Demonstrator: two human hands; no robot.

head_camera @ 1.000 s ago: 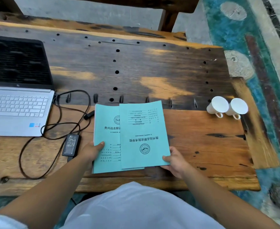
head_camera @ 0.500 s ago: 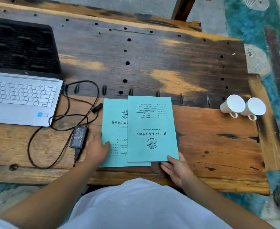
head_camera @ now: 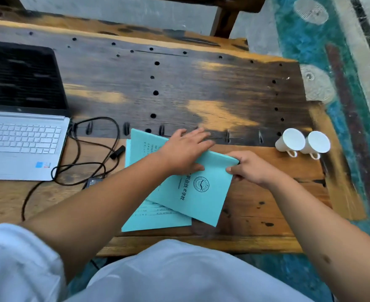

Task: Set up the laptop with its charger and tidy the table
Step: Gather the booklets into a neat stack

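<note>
Pressing flat on the upper teal booklet [head_camera: 198,192], the left hand [head_camera: 183,150] lies palm down with fingers straight and slightly spread, fingertips reaching past the booklet's far edge onto the desk [head_camera: 179,88]. Right hand [head_camera: 252,167] pinches the upper booklet's far right corner between thumb and curled fingers. Upper booklet sits tilted, overlapping a second teal booklet [head_camera: 155,216] lying squarer beneath it; both are near the desk's front edge, about mid-width. Open laptop [head_camera: 20,140] sits at the left edge, screen dark, keyboard silver. Black charger cable [head_camera: 96,149] loops just right of the laptop, running to the laptop's right side; whether it is plugged in cannot be told. Charger brick [head_camera: 93,182] is partly hidden under the left forearm, between laptop and booklets. Two white cups [head_camera: 303,143] lie on their sides, touching, near the right edge, openings toward the camera.
</note>
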